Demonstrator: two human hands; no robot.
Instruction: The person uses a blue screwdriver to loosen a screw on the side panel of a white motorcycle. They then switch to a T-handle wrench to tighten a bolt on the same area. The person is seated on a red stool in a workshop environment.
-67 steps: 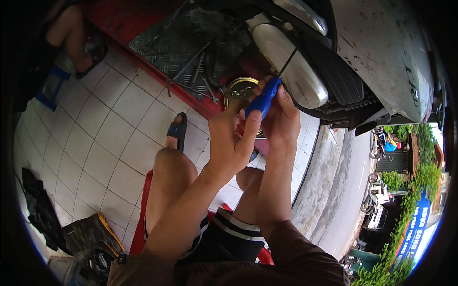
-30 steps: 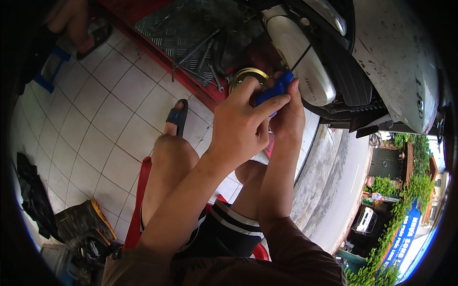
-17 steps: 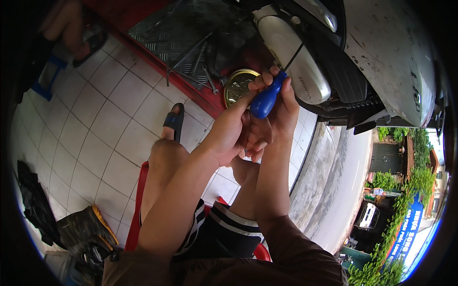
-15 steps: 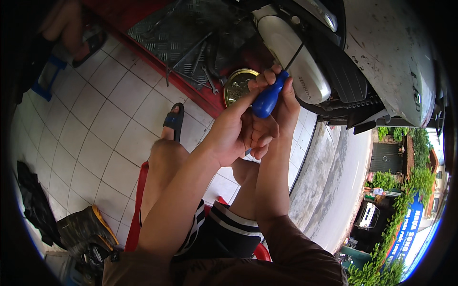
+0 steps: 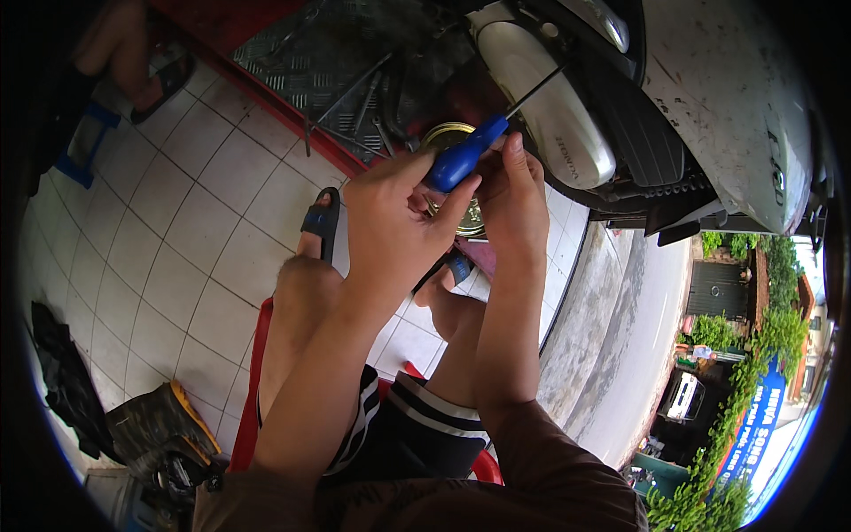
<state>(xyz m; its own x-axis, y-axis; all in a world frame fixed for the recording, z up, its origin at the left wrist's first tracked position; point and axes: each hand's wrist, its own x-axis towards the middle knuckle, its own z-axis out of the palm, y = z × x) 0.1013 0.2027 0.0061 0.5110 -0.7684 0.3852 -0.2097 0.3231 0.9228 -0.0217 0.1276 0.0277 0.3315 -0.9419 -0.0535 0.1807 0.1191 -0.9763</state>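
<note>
One blue screwdriver (image 5: pixel 470 152), just past twelve o'clock, shaft (image 5: pixel 534 91) aimed between one and two: probably light, rigid, sturdy, slightly slick, best taken by its bulbous handle (image 5: pixel 456 167), whose rear my left grip (image 5: pixel 390 211) clasps, my right grip (image 5: pixel 517 204) curling beside its front, pinching or not I cannot tell.

Workshop floor on one side, street on the other!
Pale square tiles (image 5: pixel 191 239) sweep across the left, and up in the top corner there's another person's bent leg (image 5: pixel 130 66) in a dark sandal (image 5: pixel 168 86), a small blue stool (image 5: pixel 89 146) just beside it. Down at lower left, a crumpled black bundle (image 5: pixel 66 377) lies near a dark, scuffed bag-like item (image 5: pixel 160 421) edged in yellow. Over to the right, a grey road (image 5: pixel 634 328) runs past a white vehicle (image 5: pixel 681 396), a dark gate (image 5: pixel 716 285), leafy greenery (image 5: pixel 784 275) and a blue sign (image 5: pixel 761 417) with white lettering!
</note>
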